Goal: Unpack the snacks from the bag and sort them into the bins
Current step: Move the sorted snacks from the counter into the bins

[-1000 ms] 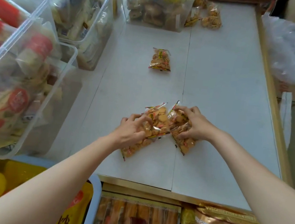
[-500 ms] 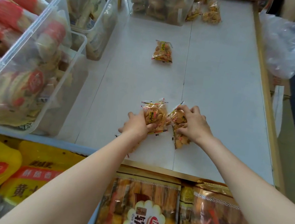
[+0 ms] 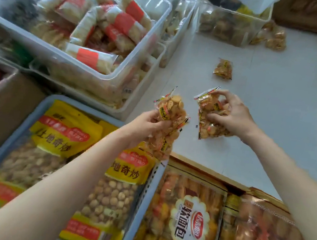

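The left hand grips a small bunch of clear snack packets filled with orange-yellow crackers; its fingers curl round their middle and hold them up above the near edge of the white table. Just to the right, the right hand holds a second bunch of the same packets, with curled fingers over the top and the thumb at the side. This bunch is low over the table, and it is not clear whether it touches it. One single packet lies alone farther on the table. At the far end stands a clear bin with brown snacks, and two loose packets lie beside it on the right. On the left, a large clear bin holds red-banded packs. Near left, a grey-blue basket contains yellow bags.
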